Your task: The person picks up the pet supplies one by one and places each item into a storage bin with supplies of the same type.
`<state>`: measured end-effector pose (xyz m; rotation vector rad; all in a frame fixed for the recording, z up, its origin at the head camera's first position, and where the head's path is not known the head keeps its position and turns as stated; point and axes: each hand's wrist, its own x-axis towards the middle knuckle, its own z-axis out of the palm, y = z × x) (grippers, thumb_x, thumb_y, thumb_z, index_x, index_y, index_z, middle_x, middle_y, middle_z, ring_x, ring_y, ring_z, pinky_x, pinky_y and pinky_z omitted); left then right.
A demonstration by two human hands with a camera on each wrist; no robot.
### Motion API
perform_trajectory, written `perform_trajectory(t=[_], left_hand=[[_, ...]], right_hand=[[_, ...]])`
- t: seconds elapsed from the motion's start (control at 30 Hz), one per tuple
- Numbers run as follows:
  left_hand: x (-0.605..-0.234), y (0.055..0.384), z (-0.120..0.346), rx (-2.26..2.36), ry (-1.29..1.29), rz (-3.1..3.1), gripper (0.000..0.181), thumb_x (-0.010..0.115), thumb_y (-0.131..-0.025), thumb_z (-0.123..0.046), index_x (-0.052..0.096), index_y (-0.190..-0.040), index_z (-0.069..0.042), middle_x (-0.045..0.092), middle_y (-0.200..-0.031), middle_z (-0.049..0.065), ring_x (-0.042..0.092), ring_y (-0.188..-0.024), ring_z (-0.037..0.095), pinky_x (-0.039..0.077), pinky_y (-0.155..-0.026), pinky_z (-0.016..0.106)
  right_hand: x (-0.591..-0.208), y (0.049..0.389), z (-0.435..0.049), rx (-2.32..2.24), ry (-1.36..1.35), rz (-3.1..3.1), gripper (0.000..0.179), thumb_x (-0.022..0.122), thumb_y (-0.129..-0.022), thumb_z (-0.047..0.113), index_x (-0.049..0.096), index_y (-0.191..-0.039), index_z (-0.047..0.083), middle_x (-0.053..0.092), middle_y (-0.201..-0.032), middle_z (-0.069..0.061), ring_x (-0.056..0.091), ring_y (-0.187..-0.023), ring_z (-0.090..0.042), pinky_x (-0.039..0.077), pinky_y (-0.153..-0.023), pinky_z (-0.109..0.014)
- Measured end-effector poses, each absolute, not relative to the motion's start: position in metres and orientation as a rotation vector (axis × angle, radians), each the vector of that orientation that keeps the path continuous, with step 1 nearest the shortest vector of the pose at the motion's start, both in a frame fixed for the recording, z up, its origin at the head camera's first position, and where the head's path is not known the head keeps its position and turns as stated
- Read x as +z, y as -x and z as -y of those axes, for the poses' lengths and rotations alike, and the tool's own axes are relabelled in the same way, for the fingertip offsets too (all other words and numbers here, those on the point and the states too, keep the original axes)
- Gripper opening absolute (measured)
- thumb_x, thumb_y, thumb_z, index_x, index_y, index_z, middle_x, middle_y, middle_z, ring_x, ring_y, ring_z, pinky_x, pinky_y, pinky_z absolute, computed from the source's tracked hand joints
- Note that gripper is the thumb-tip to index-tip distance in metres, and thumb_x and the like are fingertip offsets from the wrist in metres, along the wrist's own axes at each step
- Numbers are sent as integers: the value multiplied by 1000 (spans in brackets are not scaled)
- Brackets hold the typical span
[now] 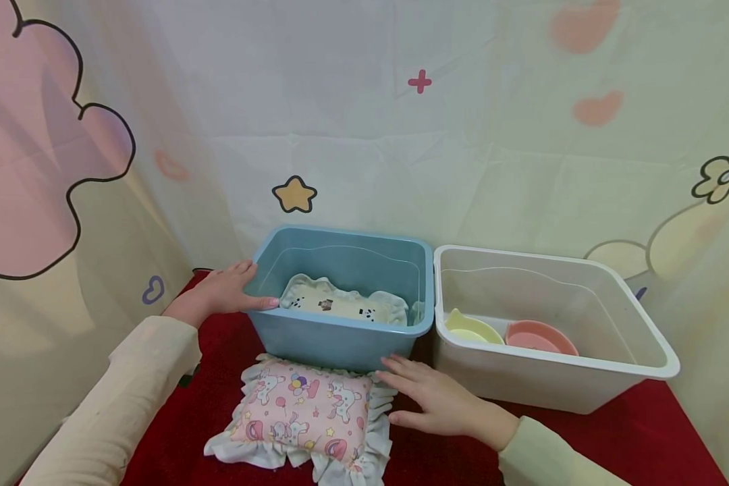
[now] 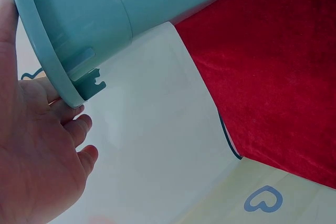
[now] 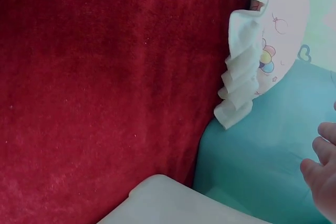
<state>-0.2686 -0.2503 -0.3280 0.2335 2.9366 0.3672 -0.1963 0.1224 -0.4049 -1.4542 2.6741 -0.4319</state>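
A blue plastic bin (image 1: 340, 337) stands at the middle, with a frilled white cloth item (image 1: 334, 304) with small animal prints inside. My left hand (image 1: 227, 290) grips its front left corner, the thumb along the rim and the fingers bent around the side. In the left wrist view, the bin's rim (image 2: 39, 40) lies between thumb and fingers. My right hand (image 1: 431, 395) is held with fingers extended by the bin's lower front right, near a pink unicorn-print pillow (image 1: 306, 408) with white ruffles. Whether its fingertips touch the bin cannot be told.
A white bin (image 1: 522, 378) stands right of the blue one, holding a yellow dish (image 1: 474, 329) and a pink dish (image 1: 541, 337). Both bins stand on a red velvet cloth (image 1: 219, 364). A printed curtain (image 1: 364, 162) hangs close behind and at the sides.
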Motion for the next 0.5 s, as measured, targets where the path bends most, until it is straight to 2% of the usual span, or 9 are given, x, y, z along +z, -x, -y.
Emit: perform_trajectory(t=[0.5], left_hand=[[-328, 268, 250, 374, -214, -2931, 104, 54, -70, -66, 12, -141, -3, 10, -146, 22, 11, -131, 45, 18, -98, 66]], right_hand=[[-415, 197, -113, -482, 1403, -2603, 58, 52, -86, 40, 37, -135, 12, 32, -142, -10, 27, -133, -26, 30, -103, -46]])
